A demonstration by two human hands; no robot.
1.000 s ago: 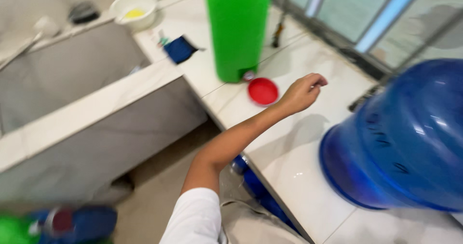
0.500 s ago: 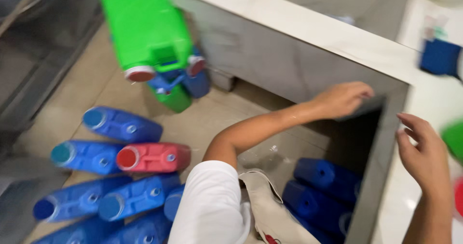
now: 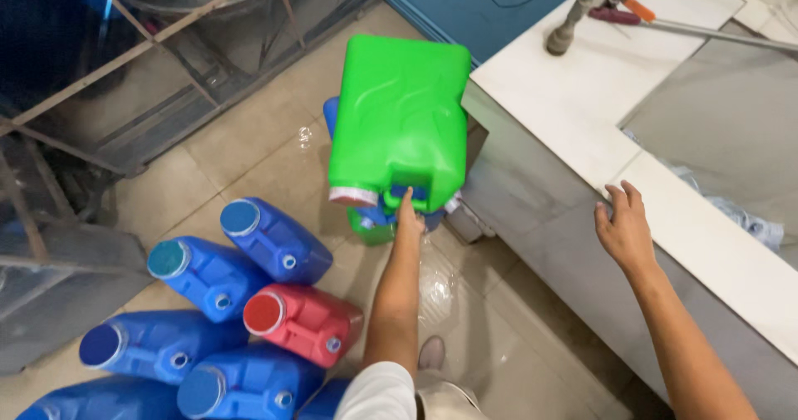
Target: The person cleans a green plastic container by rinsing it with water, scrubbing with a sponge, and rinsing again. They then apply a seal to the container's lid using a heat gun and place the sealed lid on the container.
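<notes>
My left hand (image 3: 407, 214) grips the handle of a big bright green jerrycan (image 3: 403, 117) and holds it up over the floor, tipped with its open neck pointing down and left. My right hand (image 3: 624, 230) rests with spread fingers on the edge of the white tiled counter (image 3: 573, 96), holding nothing. Just below the green can, partly hidden by it, are another green can and a blue one (image 3: 371, 223) on the floor.
Several blue jerrycans (image 3: 274, 239) and one red one (image 3: 305, 322) lie on the wet tiled floor at lower left. A metal frame (image 3: 125, 88) stands at upper left. The counter holds a grey sink basin (image 3: 731, 129), a pipe (image 3: 578, 13) and a screwdriver (image 3: 632, 10).
My view has swung further down and left to the floor. The left hand has gone from the counter edge to the green can's handle, and the right hand has settled on the counter edge.
</notes>
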